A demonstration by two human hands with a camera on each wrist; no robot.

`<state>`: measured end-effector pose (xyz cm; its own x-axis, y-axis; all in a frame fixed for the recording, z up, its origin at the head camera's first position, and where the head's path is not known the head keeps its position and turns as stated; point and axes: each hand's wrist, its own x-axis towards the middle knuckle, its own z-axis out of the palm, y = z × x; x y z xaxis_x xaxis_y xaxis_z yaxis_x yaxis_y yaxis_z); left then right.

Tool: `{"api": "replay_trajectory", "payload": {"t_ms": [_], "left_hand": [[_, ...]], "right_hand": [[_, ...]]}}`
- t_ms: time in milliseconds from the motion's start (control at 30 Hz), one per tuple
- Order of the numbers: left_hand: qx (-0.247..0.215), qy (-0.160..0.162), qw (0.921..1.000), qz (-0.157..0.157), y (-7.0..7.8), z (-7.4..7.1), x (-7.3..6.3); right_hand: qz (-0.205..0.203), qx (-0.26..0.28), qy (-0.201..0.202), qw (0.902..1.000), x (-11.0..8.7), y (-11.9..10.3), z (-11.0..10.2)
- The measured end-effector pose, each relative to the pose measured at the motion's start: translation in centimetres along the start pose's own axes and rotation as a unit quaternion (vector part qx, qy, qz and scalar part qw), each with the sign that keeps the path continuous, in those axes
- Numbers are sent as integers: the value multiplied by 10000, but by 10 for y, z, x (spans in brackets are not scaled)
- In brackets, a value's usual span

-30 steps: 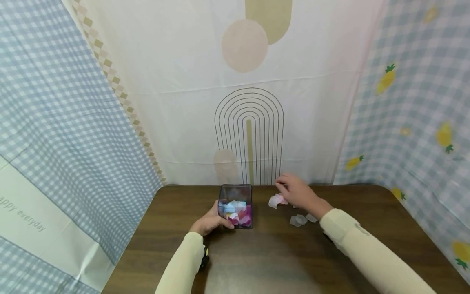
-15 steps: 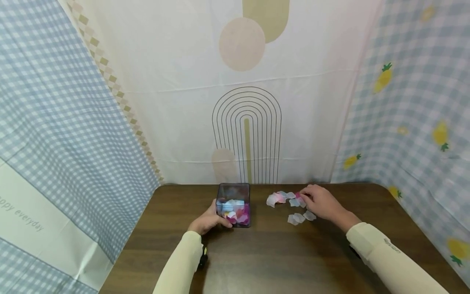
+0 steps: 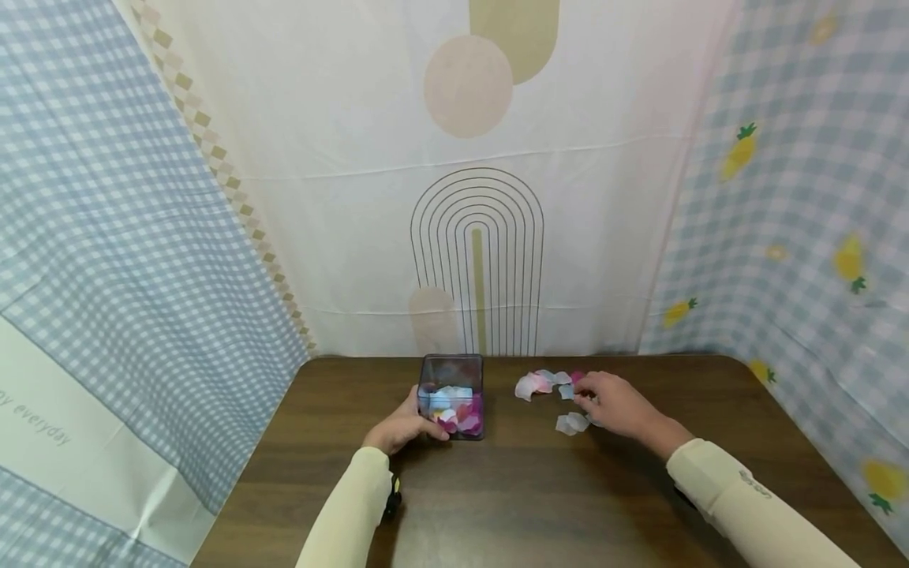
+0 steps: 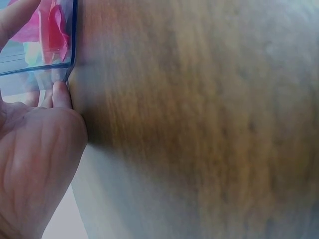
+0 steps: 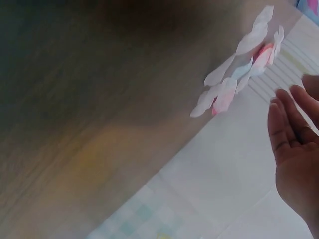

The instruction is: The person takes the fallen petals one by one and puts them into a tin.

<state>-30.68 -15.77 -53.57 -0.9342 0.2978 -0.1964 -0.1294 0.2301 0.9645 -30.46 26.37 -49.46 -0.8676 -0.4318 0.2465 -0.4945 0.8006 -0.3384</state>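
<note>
head: even, soft light | pale glare on near tabletop (image 3: 469, 513) | left wrist: grain blurred | right wrist: dim, hazy

Head cam above (wrist cams nr)

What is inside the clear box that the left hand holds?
Inside the clear box lie thin petal-like pieces, including magenta, white and light blue ones. Whatever lies beneath the uppermost pieces is covered.

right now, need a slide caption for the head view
Left hand holds a clear box of petals; right hand is at loose petals.
</note>
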Motion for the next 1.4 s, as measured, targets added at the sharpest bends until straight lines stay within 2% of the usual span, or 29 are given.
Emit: {"api": "replay_trajectory", "payload": {"t_ms": [267,400,533,1100,1267,1400], "left_hand": [[-24,50,10000,20,0,1,2],[-11,90,10000,14,0,1,2],[38,105,9999,4,1,1,1],[12,132,9999,-11,1,3,-1],[-5,134,9999,-23,-1,2,0],[-22,124,9999,-37,-1,2,0]], "right_hand": [[131,-161,-831,9963,-1,-13,14],[-35,-374,-972,9946,0,-19,20],[-190,-601,-929,9937,3,-21,25],[-570,-620,-611,9946,8,-20,34],[-562,-523,-592,9953,9,-16,37],[-754,-349,-390,9958,7,-9,42]]}}
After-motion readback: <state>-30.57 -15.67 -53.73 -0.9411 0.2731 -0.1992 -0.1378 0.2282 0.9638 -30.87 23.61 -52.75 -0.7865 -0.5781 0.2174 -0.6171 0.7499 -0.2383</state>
